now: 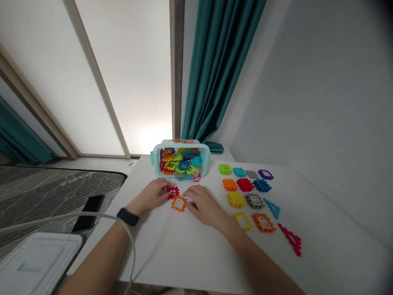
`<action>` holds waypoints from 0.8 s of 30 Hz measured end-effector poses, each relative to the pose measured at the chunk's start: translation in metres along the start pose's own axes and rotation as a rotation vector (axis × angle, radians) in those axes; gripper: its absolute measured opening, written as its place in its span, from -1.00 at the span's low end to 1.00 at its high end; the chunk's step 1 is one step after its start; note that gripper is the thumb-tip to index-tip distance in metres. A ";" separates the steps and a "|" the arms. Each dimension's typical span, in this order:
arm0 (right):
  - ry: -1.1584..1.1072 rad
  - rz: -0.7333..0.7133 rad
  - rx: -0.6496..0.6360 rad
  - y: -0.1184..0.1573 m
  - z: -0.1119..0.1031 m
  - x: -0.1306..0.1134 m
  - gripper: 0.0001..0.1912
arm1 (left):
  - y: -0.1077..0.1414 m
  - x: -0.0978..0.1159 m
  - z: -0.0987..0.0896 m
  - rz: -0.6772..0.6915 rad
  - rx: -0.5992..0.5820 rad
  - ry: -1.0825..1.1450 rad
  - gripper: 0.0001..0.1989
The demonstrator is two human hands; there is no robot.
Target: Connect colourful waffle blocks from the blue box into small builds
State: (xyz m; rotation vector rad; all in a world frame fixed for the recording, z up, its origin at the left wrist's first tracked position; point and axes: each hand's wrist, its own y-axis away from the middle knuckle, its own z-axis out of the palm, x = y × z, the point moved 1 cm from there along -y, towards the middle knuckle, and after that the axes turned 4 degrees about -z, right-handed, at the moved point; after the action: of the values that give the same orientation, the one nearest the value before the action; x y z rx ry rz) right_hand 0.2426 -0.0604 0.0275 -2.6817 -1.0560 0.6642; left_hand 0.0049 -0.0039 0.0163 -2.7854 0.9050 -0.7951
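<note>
My left hand [153, 195], with a dark watch on its wrist, has its fingers closed on the left edge of a red notched building piece [174, 192]. Just below and to the right of it lies an orange window building piece [179, 203], meeting or nearly meeting the red one at a corner. My right hand [205, 205] is curled at the orange piece's right edge, its thumb tip against it. A small dark patch shows between that thumb and the fingers; I cannot make out what it is. A small whitish, see-through piece [168, 211] lies below the orange one.
Behind my hands a light-blue tub [207, 157] lies on its side, full of colourful pieces. Rows of sorted pieces, including a yellow one [236, 200], lie right on the white table [184, 254]. A white cable [132, 246] crosses my left forearm in view. A white lid [39, 258] sits lower left.
</note>
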 end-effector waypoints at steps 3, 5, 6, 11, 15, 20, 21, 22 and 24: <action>0.071 0.013 -0.003 0.003 0.018 -0.009 -0.71 | 0.000 -0.001 0.005 0.022 -0.018 -0.018 -0.82; 0.106 0.022 -0.010 0.005 0.027 -0.012 -0.69 | 0.000 0.001 0.008 0.029 -0.026 -0.047 -0.82; 0.111 0.027 -0.009 0.006 0.031 -0.012 -0.69 | -0.001 0.001 0.010 0.028 -0.029 -0.064 -0.82; 0.111 0.039 0.025 0.006 0.033 -0.012 -0.75 | 0.000 0.005 0.012 0.017 -0.031 -0.118 -0.82; 0.110 0.048 0.050 0.008 0.030 -0.011 -0.78 | 0.000 0.007 0.013 0.006 -0.015 -0.128 -0.81; 0.036 -0.009 0.047 0.010 0.030 -0.007 -0.73 | -0.003 0.017 0.009 -0.010 0.008 -0.027 -0.82; 0.025 -0.022 0.044 0.010 0.030 -0.006 -0.69 | -0.003 0.020 0.007 -0.012 0.006 0.011 -0.81; 0.015 -0.032 0.043 0.011 0.029 -0.005 -0.66 | -0.003 0.022 0.005 -0.017 0.003 0.054 -0.80; -0.002 -0.043 0.050 0.011 0.028 -0.004 -0.62 | -0.002 0.026 0.001 -0.051 -0.014 0.161 -0.78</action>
State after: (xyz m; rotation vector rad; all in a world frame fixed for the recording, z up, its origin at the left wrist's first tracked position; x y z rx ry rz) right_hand 0.2338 -0.0711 0.0007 -2.6089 -1.0789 0.6763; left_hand 0.0244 -0.0170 0.0277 -2.7995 0.8693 -1.0375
